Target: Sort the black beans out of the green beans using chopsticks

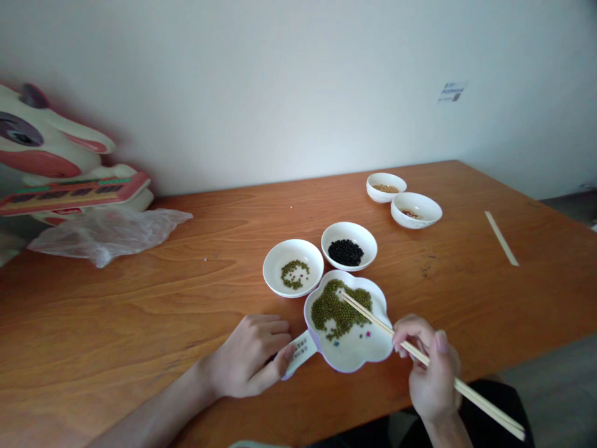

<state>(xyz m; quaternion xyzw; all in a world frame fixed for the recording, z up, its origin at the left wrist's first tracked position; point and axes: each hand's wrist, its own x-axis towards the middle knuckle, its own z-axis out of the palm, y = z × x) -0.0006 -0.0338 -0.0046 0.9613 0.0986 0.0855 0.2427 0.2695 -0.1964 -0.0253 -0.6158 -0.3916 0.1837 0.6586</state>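
My left hand (254, 356) rests on the table, its thumb and fingers closed on the labelled handle of a white flower-shaped dish (353, 357) with a purple edge. Green beans, which look like mung beans (338, 314), lie mostly in the dish's far half, with a few small coloured bits nearer me. My right hand (433, 366) grips a pair of wooden chopsticks (485, 405), tips close together among the beans. Whether the tips pinch a bean is too small to tell. Touching or nearly touching the dish are a bowl (270, 272) with some green beans and a bowl (372, 244) of black beans (346, 252).
Farther back right stand a bowl (374, 196) of yellowish grains and a bowl (426, 218) with a few reddish-brown pieces. A paper strip (501, 238) lies at the right. On the left are a clear plastic bag (112, 233) and a cow-shaped toy keyboard (69, 168) near the wall.
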